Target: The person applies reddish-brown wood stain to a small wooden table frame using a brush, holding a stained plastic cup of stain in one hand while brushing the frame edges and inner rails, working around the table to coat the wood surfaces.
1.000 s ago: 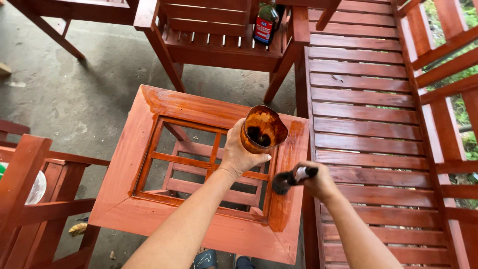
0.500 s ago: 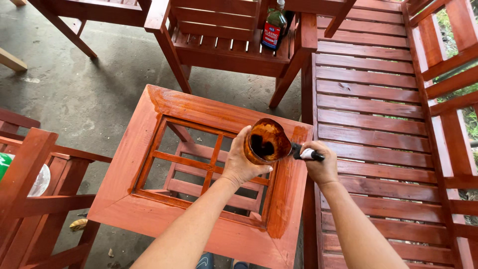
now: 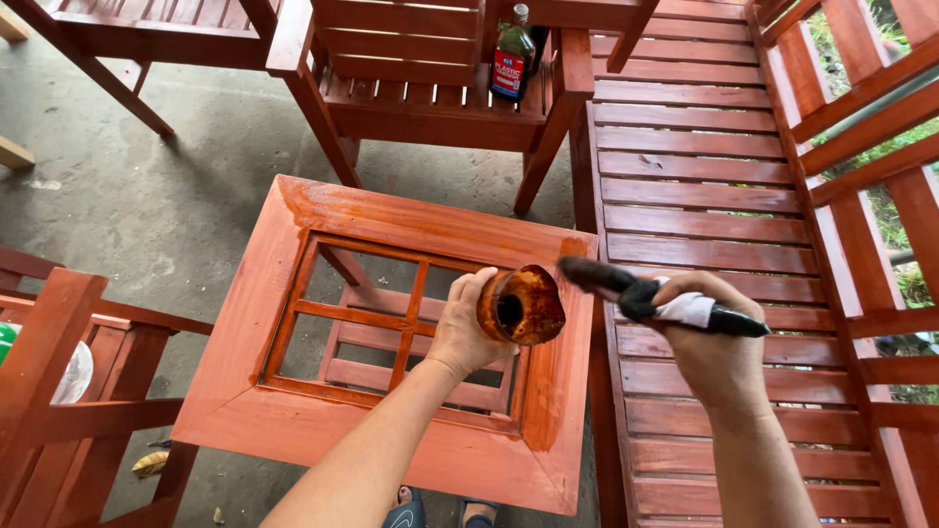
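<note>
Now left hand (image 3: 468,332) tilts stain-coated cup (image 3: 520,306); right hand (image 3: 712,337) grips brush (image 3: 646,293).

Dark bottle (image 3: 510,59) on chair seat (image 3: 421,98) — slatted bench (image 3: 704,186)

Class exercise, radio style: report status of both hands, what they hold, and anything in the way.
Left hand grips stain-smeared cup, tilted. Right hand holds dark brush, bristles beside the cup. Both above the red-stained table frame. Nothing between brush and cup.
</note>
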{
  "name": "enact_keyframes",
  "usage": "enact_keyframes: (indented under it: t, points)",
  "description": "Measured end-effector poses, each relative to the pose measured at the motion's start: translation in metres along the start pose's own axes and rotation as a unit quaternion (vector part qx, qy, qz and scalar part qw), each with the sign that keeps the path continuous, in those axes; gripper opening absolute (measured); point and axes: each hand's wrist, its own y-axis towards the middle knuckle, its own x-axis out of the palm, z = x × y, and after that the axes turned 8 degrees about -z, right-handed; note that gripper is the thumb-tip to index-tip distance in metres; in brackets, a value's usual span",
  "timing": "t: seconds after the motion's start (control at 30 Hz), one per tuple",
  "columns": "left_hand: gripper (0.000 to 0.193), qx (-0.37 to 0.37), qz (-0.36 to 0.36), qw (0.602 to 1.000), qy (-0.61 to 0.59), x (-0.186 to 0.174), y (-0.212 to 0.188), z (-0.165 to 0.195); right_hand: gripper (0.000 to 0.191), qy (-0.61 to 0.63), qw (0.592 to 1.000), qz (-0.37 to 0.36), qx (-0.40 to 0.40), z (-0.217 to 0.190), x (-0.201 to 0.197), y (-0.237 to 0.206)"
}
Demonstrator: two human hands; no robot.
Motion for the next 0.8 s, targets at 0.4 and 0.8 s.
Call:
enact_keyframes:
  t: [0.4, 0.8]
  points:
    - [0.111, 0.012, -0.058, 0.998, -0.016, 0.003, -0.002, 0.024, 0.03, -0.219, 0.954, -0.175, -0.107, -0.009, 0.074, -0.005]
    - [0.112, -0.083, -0.107, 0.987, -0.085, 0.012, 0.004, 0.018, 0.023, 0.043, 0.995, 0.047, -0.071, 0.035, 0.036, -0.036]
